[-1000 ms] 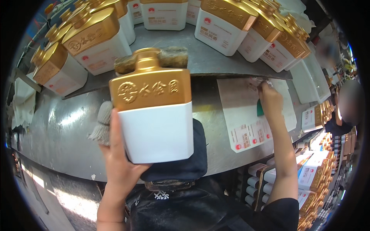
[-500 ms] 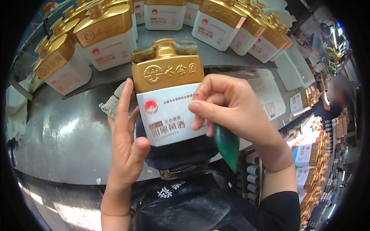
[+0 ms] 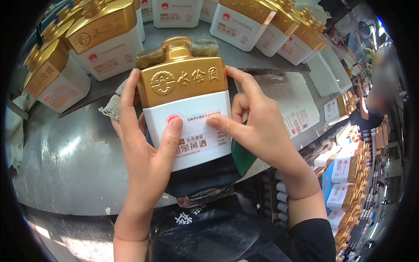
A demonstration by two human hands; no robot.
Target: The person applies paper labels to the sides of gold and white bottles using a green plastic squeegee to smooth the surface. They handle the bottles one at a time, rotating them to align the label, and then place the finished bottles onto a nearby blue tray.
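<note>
A flat-sided bottle (image 3: 192, 144) with a gold shoulder and white body leans in front of me. It rests on a dark cloth-covered support (image 3: 203, 175), with its neck between two worn brown pads (image 3: 203, 48). My left hand (image 3: 144, 148) holds the left side, its thumb pressing on the printed front near the red emblem. My right hand (image 3: 257, 126) grips the right side, fingertips at the gold shoulder and thumb on the white front. Under the right hand hangs a green flat scraper-like piece (image 3: 245, 158); the fingers hide how it is held.
Similar bottles (image 3: 104, 46) stand on a raised grey shelf at the back left, more bottles (image 3: 244, 24) at the back right. A printed clear sheet (image 3: 290, 105) lies right of my hand. Stacked bottles (image 3: 347, 168) and a person (image 3: 364, 105) are farther right.
My right hand has opened from a pinch over the front and taken the bottle's right side. My left thumb has moved onto the front. The view has shifted slightly.
</note>
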